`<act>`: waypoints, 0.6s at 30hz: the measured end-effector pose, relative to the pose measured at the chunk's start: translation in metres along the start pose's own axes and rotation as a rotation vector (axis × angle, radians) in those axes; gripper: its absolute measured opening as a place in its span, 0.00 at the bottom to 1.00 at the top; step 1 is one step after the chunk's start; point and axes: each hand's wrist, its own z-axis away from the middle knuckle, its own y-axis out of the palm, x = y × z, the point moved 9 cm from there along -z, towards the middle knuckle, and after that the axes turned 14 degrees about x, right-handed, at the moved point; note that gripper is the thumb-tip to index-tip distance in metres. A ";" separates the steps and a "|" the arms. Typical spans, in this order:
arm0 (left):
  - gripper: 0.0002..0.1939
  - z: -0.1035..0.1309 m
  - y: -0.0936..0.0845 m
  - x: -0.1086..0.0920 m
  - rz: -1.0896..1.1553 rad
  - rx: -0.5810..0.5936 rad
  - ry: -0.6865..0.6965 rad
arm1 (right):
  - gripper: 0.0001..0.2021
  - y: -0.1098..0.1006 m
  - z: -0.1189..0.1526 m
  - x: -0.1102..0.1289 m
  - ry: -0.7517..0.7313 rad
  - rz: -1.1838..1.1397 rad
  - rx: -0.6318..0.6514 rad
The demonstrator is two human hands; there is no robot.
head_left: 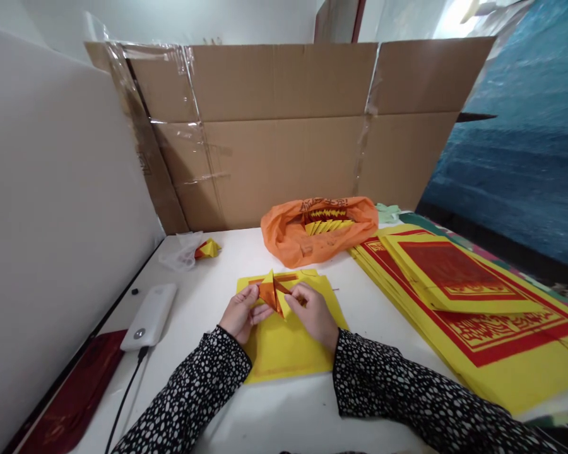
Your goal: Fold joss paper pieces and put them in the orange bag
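Observation:
A small folded paper piece [271,292], orange-red and yellow with pointed tips, is held up between both hands. My left hand [244,310] pinches its left side, thumb on top and fingers beneath. On the right side, the thumb and fingers of my right hand [310,308] are closed on its edge. Both hands are over a stack of yellow paper sheets [288,353] lying flat on the white table [284,413].
Behind the stack sits an orange plastic bag [293,243] with folded yellow pieces inside. Large yellow-and-red sheets [515,340] lie at right. At left are a white power bank [150,316] with a cable, a dark red pouch [76,400] and a clear bag [180,252]. Cardboard [284,157] stands behind.

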 end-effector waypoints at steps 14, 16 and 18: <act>0.30 0.004 0.011 -0.013 -0.227 0.009 0.197 | 0.14 0.006 -0.009 -0.002 0.027 0.005 0.160; 0.34 0.006 0.011 -0.013 -0.214 -0.002 0.171 | 0.13 0.004 -0.004 0.002 0.071 -0.069 0.213; 0.39 0.006 0.015 -0.014 -0.212 0.042 0.149 | 0.09 0.006 0.001 0.011 0.098 -0.149 0.360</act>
